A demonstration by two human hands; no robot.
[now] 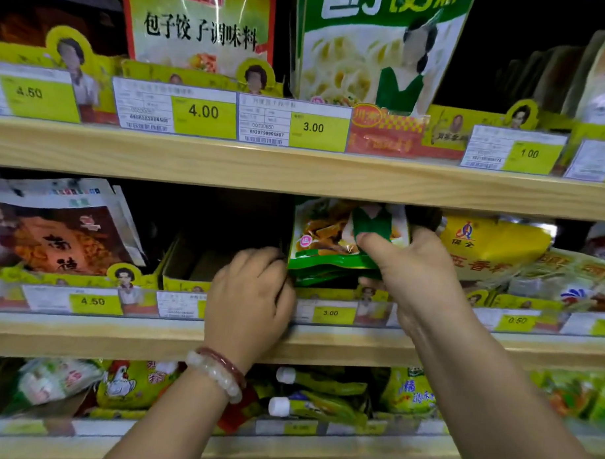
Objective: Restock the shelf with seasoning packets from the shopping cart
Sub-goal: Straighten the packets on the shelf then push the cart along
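Observation:
A stack of green seasoning packets (pixel 328 237) stands in a yellow display box on the middle wooden shelf (pixel 119 336), above a 3.00 price tag. My right hand (pixel 413 267) grips the stack from the right, thumb pressed on the front packet. My left hand (pixel 250 296), with bead bracelets on the wrist, has its fingers curled at the left edge of the same stack, by the box's front lip. Whether it pinches a packet is hidden. The shopping cart is out of view.
An open yellow box (pixel 186 263) sits just left of my left hand. Brown packets (pixel 61 234) fill the far left, yellow packets (pixel 492 246) the right. The upper shelf (pixel 296 167) carries large dumpling seasoning bags (pixel 376 50). Bottles and chicken-print bags lie on the shelf below.

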